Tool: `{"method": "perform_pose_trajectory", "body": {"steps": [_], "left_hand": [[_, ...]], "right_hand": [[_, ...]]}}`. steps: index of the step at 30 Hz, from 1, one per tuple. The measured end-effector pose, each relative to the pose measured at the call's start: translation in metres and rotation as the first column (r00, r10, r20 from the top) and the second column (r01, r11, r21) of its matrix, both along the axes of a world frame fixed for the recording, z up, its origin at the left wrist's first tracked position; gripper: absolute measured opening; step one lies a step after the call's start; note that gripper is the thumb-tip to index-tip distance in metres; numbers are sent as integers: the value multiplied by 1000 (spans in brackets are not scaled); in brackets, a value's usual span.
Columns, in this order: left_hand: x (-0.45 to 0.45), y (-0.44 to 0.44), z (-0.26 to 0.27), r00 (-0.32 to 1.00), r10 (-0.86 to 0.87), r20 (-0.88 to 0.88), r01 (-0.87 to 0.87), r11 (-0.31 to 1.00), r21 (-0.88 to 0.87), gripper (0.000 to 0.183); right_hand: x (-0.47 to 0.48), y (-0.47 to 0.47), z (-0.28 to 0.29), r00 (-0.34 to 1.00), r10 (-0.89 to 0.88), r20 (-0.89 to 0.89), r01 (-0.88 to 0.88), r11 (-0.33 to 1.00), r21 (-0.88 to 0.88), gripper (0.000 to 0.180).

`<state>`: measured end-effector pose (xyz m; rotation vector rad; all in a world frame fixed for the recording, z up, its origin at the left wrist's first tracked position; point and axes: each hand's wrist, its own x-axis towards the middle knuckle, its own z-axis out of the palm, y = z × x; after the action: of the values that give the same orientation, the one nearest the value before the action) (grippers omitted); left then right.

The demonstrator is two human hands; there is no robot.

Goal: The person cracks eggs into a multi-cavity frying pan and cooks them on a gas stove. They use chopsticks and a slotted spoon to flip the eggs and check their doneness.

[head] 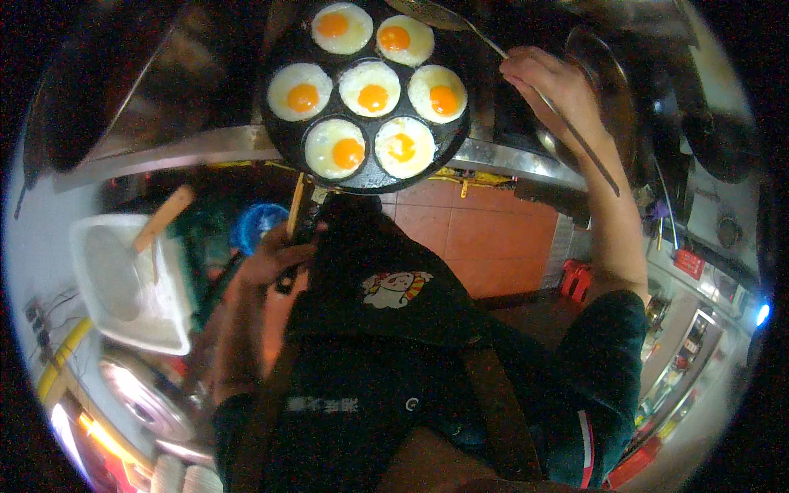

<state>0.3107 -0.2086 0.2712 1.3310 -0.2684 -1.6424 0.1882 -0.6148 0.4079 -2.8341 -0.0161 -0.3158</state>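
A round black multi-cup egg pan (376, 182) holds several fried eggs (370, 89), each in its own shallow well with an orange yolk on set white. One yolk at the front right looks broken. My left hand (274, 256) grips the dark pan handle (306, 225) below the pan's near edge. A thin wooden stick (296, 203) runs up beside that handle, seemingly in the same hand. My right hand (548, 80), right of the pan, is closed around the long handle of a metal skimmer (431, 12), whose perforated head is over the pan's far right edge.
A metal counter edge (518, 161) runs under the pan. To the left stands a white plastic tub (179, 296) with a wooden-handled utensil (163, 219). A blue basin (259, 225) and a round metal lid (145, 391) are lower. At right is a dark wok (607, 74).
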Motion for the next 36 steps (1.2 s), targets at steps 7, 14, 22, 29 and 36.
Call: {"method": "perform_pose_trajectory", "body": {"steps": [7,14,22,29,36], "left_hand": [[0,-3,5,997,52,-53,-54,998,-39,35],[1,0,3,998,45,-43,-44,999,20,36],[3,-3,13,995,-49,92,39,993,108,35],[2,-6,16,999,-26,47,22,996,85,28],[2,-17,45,997,-80,-13,81,963,258,37]], "right_hand": [[2,2,19,995,63,-79,-75,985,-158,24],[7,11,21,1000,4,-17,-6,988,-153,15],[33,39,4,975,-220,2,214,951,221,13],[44,42,1,973,-232,-12,229,949,215,14],[63,46,8,976,-215,-31,217,963,159,13]]}}
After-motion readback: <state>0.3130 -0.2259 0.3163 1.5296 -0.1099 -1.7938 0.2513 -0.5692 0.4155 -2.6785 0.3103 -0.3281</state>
